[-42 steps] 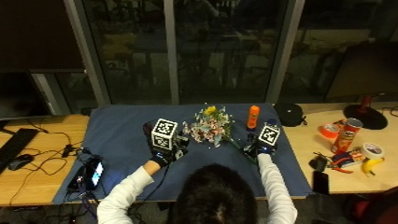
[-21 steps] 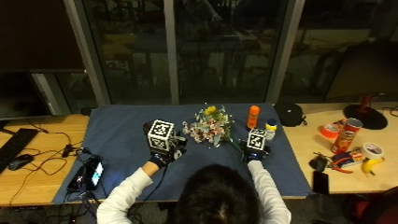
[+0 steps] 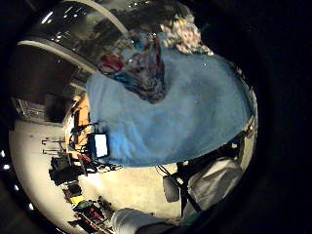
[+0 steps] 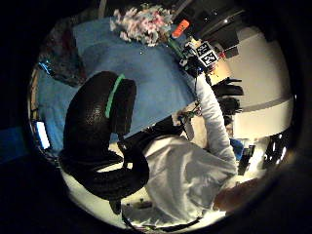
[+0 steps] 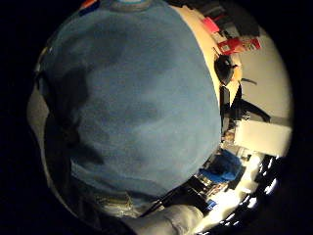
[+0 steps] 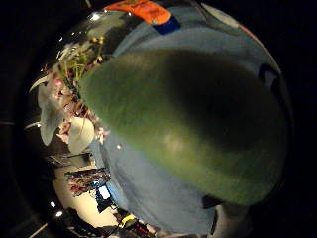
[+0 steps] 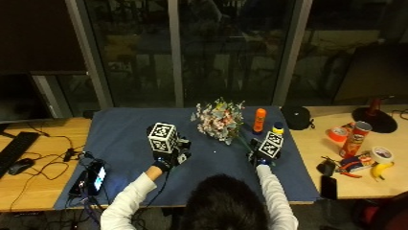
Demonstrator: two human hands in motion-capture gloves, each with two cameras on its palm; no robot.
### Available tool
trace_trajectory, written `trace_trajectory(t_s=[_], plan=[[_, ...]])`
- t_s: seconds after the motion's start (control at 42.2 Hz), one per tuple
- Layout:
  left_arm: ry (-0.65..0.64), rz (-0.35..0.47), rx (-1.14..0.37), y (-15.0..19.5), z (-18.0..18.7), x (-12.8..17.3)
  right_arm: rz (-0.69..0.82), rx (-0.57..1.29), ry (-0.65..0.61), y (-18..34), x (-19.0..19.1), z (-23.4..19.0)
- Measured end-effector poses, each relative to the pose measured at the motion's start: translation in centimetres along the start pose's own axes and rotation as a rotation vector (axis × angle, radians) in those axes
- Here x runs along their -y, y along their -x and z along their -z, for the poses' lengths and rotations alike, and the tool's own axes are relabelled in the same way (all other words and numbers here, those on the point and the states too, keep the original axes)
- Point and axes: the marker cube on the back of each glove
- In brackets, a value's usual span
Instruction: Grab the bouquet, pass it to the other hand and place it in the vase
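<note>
2 gloved hands rest over the blue cloth point(image 7: 127, 129) that covers the middle of the table point(image 7: 38, 163). The bouquet point(image 7: 219, 119) lies on the cloth near its far edge, stems trailing toward the right hand point(image 7: 263, 155), which sits just beside the stem ends; whether its fingers hold them, I cannot tell. The left hand point(image 7: 167, 154) hovers apart from the flowers, fingers loosely curled around nothing. An orange bottle point(image 7: 259, 120) stands by the far edge.
</note>
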Motion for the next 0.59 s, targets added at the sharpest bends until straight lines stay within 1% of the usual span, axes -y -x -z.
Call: trace_trajectory(t_s=[0.071, 0.142, 0.213, 0.355, 0.474, 0.545, 0.592], plan=[[0.035, -0.001, -0.106, 0.1, 0.5, 0.1, 0.055, 0.182, -0.012, 0.7, 0.2, 0.6], [0.043, 0.001, -0.21, 0.1, 1.1, 0.5, 0.11, 0.303, -0.029, 1.5, 0.1, 1.2], [0.061, 0.012, -0.409, 0.1, 2.2, 1.5, 0.112, 0.439, -0.056, 2.6, -0.6, 2.6], [0.143, 0.018, -0.792, -0.4, 3.6, 3.6, 0.155, 0.669, -0.034, 5.5, -3.3, 5.3], [0.178, 0.043, -1.032, -1.4, 4.3, 5.5, 0.315, 0.861, -0.065, 8.6, -5.3, 7.4], [0.186, 0.055, -1.126, -2.0, 3.8, 6.9, 0.419, 0.964, -0.071, 10.3, -6.8, 8.3], [0.189, 0.057, -1.177, -2.3, 3.5, 7.7, 0.445, 1.011, -0.072, 11.2, -7.4, 8.5]])
